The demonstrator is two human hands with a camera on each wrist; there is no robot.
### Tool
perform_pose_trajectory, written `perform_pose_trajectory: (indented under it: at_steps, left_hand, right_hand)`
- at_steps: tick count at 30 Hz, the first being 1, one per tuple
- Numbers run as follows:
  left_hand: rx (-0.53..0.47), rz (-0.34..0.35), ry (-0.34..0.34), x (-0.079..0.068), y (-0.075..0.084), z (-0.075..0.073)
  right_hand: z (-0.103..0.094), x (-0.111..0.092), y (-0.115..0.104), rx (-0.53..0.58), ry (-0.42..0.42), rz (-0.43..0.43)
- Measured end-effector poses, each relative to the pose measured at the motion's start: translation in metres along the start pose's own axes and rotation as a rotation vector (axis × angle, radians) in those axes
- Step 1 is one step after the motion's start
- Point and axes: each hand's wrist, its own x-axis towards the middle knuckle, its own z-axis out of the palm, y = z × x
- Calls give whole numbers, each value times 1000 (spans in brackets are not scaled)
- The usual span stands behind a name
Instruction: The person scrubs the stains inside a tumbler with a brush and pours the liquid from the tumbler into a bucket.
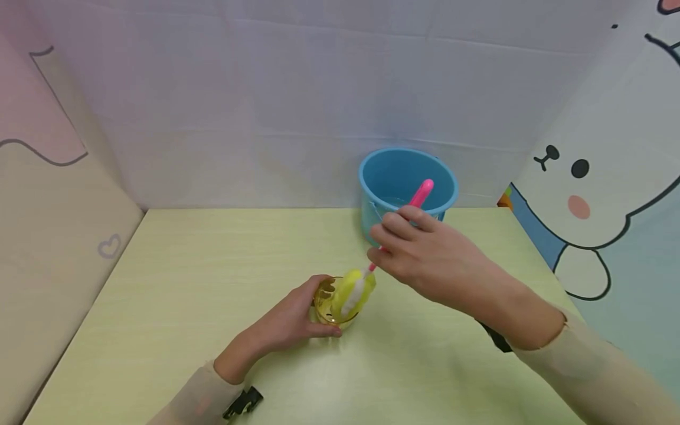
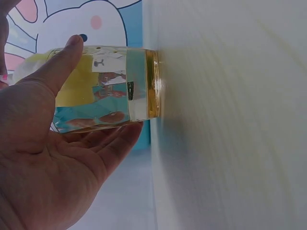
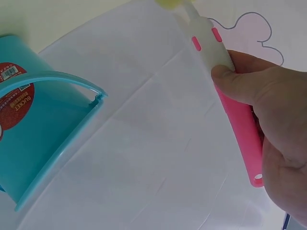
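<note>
My left hand (image 1: 287, 316) grips a yellow-tinted glass cup (image 2: 136, 86), thumb on one side and fingers on the other. The cup's base appears to rest on the table. In my right hand (image 1: 430, 254) is a cup brush, its pink handle (image 3: 242, 129) pinched near the white neck between thumb and fingers. The brush's yellow and white sponge head (image 1: 353, 293) is at the cup's mouth, tilted, with its lower part inside the glass. Through the glass, the left wrist view shows the yellow sponge in the upper part of the cup.
A blue bucket (image 1: 370, 218) stands at the back of the table, behind my right hand, with a red label (image 3: 19, 105) on its side. White cloth (image 1: 265, 118) hangs behind the pale table (image 1: 202, 260). Cartoon-printed panels (image 1: 627, 177) flank it.
</note>
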Motion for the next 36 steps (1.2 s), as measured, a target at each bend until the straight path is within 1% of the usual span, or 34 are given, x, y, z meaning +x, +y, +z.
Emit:
perform_pose_trajectory:
  at_steps: [3,9,20,31,36]
  left_hand:
    - [3,-4,-5,0,0,-1]
    - [-21,-21,-21,0,1,-2]
    - [-11,-13,-4,0,-1,-1]
    - [-5,-18,-7,0,2,-2]
    - [-12,-19,-8,0,2,-2]
  right_hand:
    - [1,-2,1,-22,-1,15]
    - [6,-3,5,-43,20,64]
    - [14,-7,12,6,28,114]
    - [13,-12,15,20,-4,140]
    - [14,-13,16,20,-1,147]
